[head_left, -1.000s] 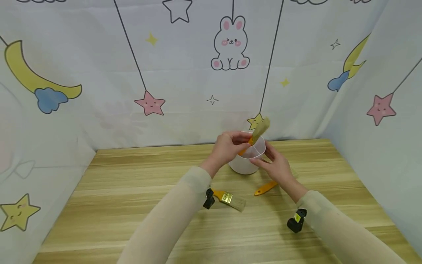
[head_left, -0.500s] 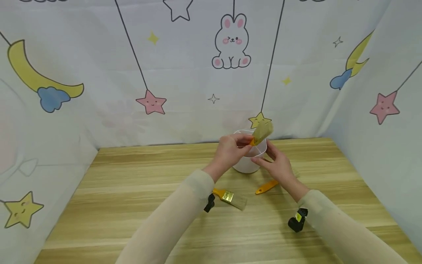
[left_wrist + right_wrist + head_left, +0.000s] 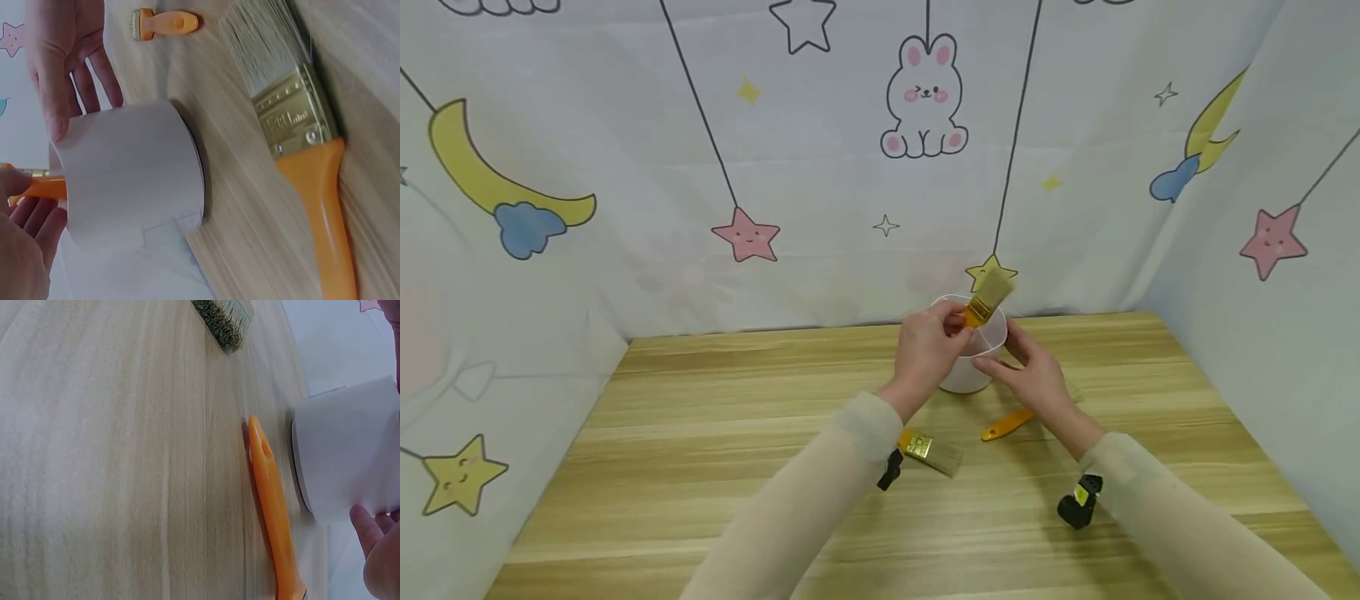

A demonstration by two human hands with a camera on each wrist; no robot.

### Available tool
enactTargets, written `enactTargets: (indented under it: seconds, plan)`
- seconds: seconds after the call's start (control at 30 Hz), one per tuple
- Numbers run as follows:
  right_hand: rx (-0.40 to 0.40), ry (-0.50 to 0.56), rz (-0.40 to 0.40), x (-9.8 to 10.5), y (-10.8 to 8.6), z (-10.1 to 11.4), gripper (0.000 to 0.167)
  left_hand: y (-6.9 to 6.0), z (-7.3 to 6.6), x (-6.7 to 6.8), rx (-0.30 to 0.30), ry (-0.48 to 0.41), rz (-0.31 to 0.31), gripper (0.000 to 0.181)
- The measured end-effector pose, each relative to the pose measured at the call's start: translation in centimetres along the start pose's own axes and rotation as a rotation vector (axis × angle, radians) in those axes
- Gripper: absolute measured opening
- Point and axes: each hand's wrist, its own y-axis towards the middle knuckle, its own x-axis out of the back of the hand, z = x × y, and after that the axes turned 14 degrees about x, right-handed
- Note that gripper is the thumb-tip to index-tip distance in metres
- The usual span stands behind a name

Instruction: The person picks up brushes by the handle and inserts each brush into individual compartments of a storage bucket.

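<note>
My left hand (image 3: 928,350) pinches a paintbrush (image 3: 988,296) near its metal band, the bristles slanting up to the right. In the left wrist view, its orange handle (image 3: 50,187) reaches into the mouth of a white round holder (image 3: 966,375). A divider crosses the inside of this holder, which stands on the table. My right hand (image 3: 1033,375) holds the holder's right side, with the thumb near the front rim and the fingers further round. The lower end of the held brush's handle is hidden inside.
On the wood-grain table (image 3: 737,467), a second paintbrush (image 3: 932,452) lies in front of the holder beside my left wrist. Another brush (image 3: 1007,425) lies partly under my right hand. Behind the table hangs a printed white cloth (image 3: 820,183).
My left hand has turned the brush, so its metal band now shows, and the handle has gone into the holder's mouth. The left forearm has shifted right. The right hand keeps its hold.
</note>
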Motion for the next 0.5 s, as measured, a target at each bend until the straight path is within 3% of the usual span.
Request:
enactTargets:
  seconds: [0.2, 0.5]
  plan:
    - [0.003, 0.01, 0.007, 0.0, -0.24, -0.02, 0.095, -0.3, -0.37, -0.35, -0.019, 0.071, -0.117, 0.026]
    - [-0.004, 0.014, 0.015, 0.25, -0.46, 0.07, 0.095, -0.37, -0.48, -0.45, 0.003, 0.154, -0.142, 0.021]
